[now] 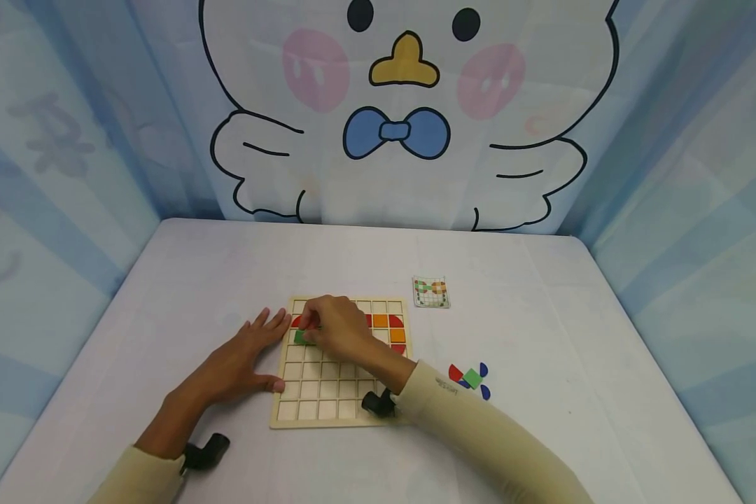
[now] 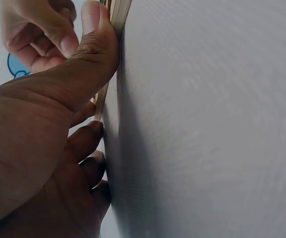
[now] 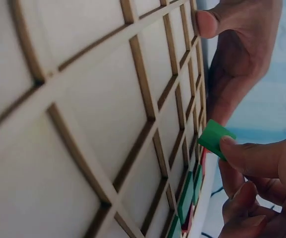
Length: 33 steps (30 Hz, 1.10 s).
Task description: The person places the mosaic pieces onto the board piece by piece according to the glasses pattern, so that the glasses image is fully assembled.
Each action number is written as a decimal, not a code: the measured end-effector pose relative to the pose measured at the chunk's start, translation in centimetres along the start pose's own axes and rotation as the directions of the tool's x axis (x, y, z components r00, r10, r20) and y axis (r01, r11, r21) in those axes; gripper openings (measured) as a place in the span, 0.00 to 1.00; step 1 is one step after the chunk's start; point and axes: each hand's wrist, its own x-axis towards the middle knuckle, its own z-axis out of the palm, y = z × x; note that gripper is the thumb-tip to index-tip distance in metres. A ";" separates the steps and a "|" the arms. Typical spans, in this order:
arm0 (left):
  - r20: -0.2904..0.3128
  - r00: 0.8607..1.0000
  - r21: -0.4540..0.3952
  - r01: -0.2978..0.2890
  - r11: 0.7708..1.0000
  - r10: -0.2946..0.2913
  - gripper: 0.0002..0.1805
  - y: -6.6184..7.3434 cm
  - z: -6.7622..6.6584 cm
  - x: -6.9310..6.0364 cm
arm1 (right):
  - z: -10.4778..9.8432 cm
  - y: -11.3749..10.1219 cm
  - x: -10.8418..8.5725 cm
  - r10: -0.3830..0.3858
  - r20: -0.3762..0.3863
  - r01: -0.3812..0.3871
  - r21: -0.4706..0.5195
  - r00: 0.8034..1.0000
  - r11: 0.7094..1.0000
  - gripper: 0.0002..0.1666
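Wooden grid board (image 1: 329,390), left hand (image 1: 239,360) spread against its left edge, right hand (image 1: 340,329) pinching square green tile (image 3: 211,137), pale worktop (image 1: 529,308) around

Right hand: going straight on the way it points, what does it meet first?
Probably the grid board, near its upper-left corner in the head view; the green tile pinched in the right hand would touch it first. The gap's depth is unclear.
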 end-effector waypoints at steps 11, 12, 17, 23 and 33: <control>0.000 1.000 -0.004 0.003 1.000 -0.003 0.64 -0.1 0.0 0.0 | 0.9 -0.4 1.0 -0.016 -0.014 0.015 -0.046 1.000 0.999 0.05; 0.000 1.000 -0.003 0.002 1.000 -0.002 0.64 -0.1 0.0 0.0 | 0.9 -0.5 1.1 -0.014 -0.010 0.014 -0.048 1.000 0.999 0.05; -0.002 1.000 -0.012 -0.001 1.000 0.001 0.64 0.0 0.0 -0.1 | 1.2 -0.4 1.3 0.003 0.014 -0.002 -0.082 1.000 0.997 0.03; -0.004 1.000 -0.015 0.007 1.000 -0.007 0.64 0.1 0.1 -0.1 | 1.0 -0.4 1.3 -0.002 0.021 0.005 -0.128 1.000 0.992 0.05; 0.002 1.000 0.003 0.018 1.000 -0.018 0.64 0.4 -0.1 0.0 | -0.1 0.2 -0.4 0.010 0.011 -0.009 -0.089 1.000 0.996 0.08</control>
